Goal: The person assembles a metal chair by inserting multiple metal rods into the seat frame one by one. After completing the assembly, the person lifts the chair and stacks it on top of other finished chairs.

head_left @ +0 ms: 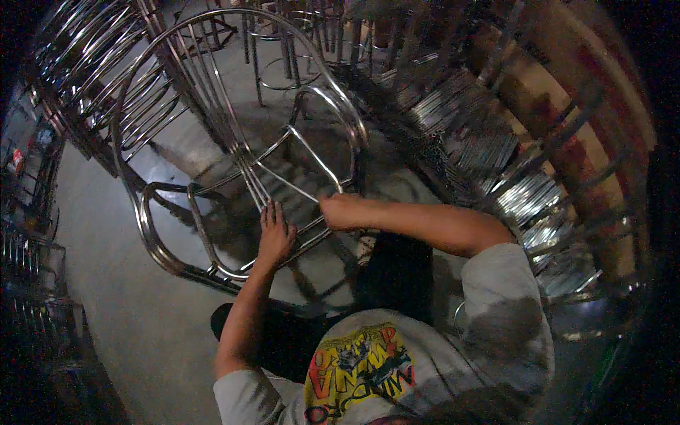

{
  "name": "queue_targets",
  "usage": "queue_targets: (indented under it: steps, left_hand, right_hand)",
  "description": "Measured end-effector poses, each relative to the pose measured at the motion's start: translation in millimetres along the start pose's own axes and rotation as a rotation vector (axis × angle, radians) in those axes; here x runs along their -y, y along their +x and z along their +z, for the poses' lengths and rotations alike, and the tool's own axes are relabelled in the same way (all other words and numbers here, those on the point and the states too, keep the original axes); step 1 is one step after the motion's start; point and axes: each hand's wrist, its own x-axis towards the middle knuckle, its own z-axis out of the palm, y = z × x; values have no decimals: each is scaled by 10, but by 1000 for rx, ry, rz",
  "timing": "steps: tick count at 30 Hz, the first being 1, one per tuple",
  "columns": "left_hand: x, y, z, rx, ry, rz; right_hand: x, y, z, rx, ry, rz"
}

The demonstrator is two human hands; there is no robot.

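A shiny metal tube chair frame [146, 230] with a large rounded back hoop lies tilted on the floor before me. Thin back rods [221, 106] run down its middle and come together close to my left hand [277, 237]. The fingers of that hand are stretched out, their tips resting against the lower ends of those rods. Beside it, my right hand [341, 212] is closed in a fist around the near end of a thin metal rod [292, 183], which slants up and left to the gathered rods. My fist hides the rod's end.
At the upper left stands a stack of curved metal frames [106, 78]. Bundles of shiny metal pieces [528, 198] lie along the right, behind dark bars. Stools with metal legs [287, 53] stand at the back. Grey floor [106, 269] shows at left.
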Motion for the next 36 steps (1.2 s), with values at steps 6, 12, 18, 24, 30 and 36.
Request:
queue_targets:
  steps: [6,12,18,24,30,36]
  left_hand:
    - [57,38,52,-13,6,-18]
    - [68,86,95,-67,50,62]
    - [199,167,270,-158,95,57]
    - [208,228,266,-14,25,-91]
    - [84,160,156,-80,81,-10]
    - [191,431,179,-183,-50,-3]
  right_hand:
    - [92,401,274,-140,-229,25]
    - [127,452,381,-142,-239,30]
    - [75,240,233,-101,-222,-1]
    - [-158,322,198,-146,-323,140]
    - [-135,652,580,-333,-233,106]
    - [-61,699,524,-277,-210,-14]
